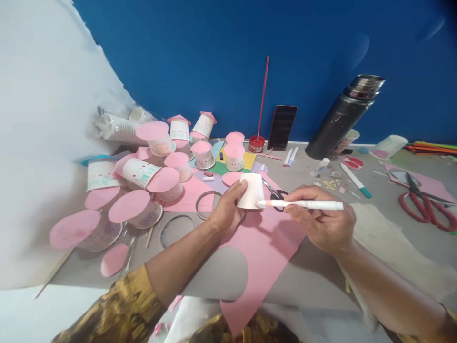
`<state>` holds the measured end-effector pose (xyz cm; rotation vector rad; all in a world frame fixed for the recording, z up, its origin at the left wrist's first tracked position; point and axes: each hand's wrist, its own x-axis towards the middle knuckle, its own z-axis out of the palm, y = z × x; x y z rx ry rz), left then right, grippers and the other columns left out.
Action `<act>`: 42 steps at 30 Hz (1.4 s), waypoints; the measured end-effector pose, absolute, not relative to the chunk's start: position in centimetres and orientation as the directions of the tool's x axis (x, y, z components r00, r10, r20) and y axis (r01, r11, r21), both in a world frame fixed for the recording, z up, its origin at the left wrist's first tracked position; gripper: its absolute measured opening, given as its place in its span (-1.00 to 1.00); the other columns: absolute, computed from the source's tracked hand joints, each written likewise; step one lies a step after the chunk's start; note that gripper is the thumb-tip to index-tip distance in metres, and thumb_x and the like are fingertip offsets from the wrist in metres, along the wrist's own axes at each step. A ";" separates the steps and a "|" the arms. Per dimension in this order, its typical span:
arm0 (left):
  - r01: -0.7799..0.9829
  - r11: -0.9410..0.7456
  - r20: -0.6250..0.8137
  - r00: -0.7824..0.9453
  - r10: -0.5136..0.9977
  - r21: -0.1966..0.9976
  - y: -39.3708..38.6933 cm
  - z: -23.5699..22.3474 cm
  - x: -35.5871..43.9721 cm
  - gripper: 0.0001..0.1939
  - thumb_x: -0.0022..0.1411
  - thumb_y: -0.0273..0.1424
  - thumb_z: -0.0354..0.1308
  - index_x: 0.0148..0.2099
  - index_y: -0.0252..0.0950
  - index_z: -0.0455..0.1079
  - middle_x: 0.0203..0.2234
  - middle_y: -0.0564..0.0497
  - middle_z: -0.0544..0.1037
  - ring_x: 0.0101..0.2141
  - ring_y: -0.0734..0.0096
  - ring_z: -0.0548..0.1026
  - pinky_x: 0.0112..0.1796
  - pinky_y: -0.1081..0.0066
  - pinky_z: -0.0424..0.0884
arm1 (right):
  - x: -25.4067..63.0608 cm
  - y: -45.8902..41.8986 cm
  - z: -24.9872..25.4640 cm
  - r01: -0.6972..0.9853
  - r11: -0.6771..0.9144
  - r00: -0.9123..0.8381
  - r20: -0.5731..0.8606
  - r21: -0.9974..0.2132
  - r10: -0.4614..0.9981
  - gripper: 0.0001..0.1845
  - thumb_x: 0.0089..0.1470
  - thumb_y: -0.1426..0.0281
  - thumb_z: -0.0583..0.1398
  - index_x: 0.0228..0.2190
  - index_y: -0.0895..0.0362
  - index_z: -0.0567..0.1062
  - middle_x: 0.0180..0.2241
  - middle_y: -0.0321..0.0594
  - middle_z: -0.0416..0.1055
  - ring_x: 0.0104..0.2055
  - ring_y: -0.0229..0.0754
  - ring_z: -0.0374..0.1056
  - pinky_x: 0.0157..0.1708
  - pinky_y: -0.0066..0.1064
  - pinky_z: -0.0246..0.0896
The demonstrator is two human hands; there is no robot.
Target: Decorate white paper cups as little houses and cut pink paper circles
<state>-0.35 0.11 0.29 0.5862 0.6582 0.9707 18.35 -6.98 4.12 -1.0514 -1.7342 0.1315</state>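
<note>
My left hand (228,207) is closed round a white paper cup (252,190), which is upside down with its narrow end up. In my right hand (321,219) is a white marker (310,205) with a peach-coloured tip end, held level. Its tip meets the cup's side near the wide rim, or lies just in front of it. Beneath both hands lies a pink paper sheet (264,262) with round pieces cut out. Black-handled scissors (274,193) rest behind the cup, partly hidden by it and the marker.
Several decorated cups with pink paper discs (143,171) crowd the left. A black flask (339,119) and a phone (282,127) stand along the blue wall. Red-handled scissors (424,209), a teal-ended marker (356,180) and a cloth (389,243) lie right.
</note>
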 end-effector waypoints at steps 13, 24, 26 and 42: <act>-0.563 0.395 -0.193 0.385 0.903 0.726 0.1 0.5 -0.3 -0.71 0.14 -0.24 0.37 -0.20 -0.31 0.45 -0.41 0.02 0.49 -0.37 0.33 0.50 -0.37 0.37 0.46 | 18.5 -6.8 3.7 0.560 0.603 -0.108 0.672 -0.568 0.733 -0.94 0.19 0.35 0.31 -0.32 0.08 0.58 -0.46 -0.31 0.57 -0.62 -0.33 0.33 -0.61 -0.49 0.23; -0.554 0.411 -0.184 0.420 0.889 0.724 0.0 0.4 -0.3 -0.69 0.13 -0.23 0.38 -0.18 -0.32 0.45 -0.39 0.00 0.54 -0.32 0.28 0.53 -0.30 0.33 0.48 | 18.2 -6.7 4.0 0.558 0.577 -0.084 0.651 -0.597 0.754 -0.89 0.22 0.30 0.29 -0.33 0.07 0.58 -0.47 -0.30 0.57 -0.61 -0.31 0.35 -0.59 -0.48 0.28; -0.553 0.416 -0.184 0.425 0.886 0.722 0.0 0.3 -0.3 -0.69 0.13 -0.22 0.38 -0.18 -0.32 0.46 -0.38 -0.01 0.55 -0.31 0.28 0.53 -0.29 0.32 0.49 | 18.1 -6.6 4.0 0.554 0.575 -0.062 0.659 -0.602 0.750 -0.89 0.22 0.30 0.29 -0.33 0.06 0.59 -0.49 -0.31 0.57 -0.62 -0.31 0.35 -0.59 -0.48 0.29; -0.549 0.407 -0.166 0.435 0.885 0.730 0.0 0.2 -0.3 -0.68 0.15 -0.22 0.37 -0.15 -0.33 0.47 -0.32 -0.05 0.58 -0.32 0.30 0.53 -0.32 0.36 0.46 | 18.3 -6.4 4.0 0.562 0.567 -0.023 0.674 -0.602 0.738 -0.90 0.22 0.31 0.29 -0.31 0.07 0.57 -0.48 -0.30 0.58 -0.64 -0.31 0.32 -0.62 -0.48 0.24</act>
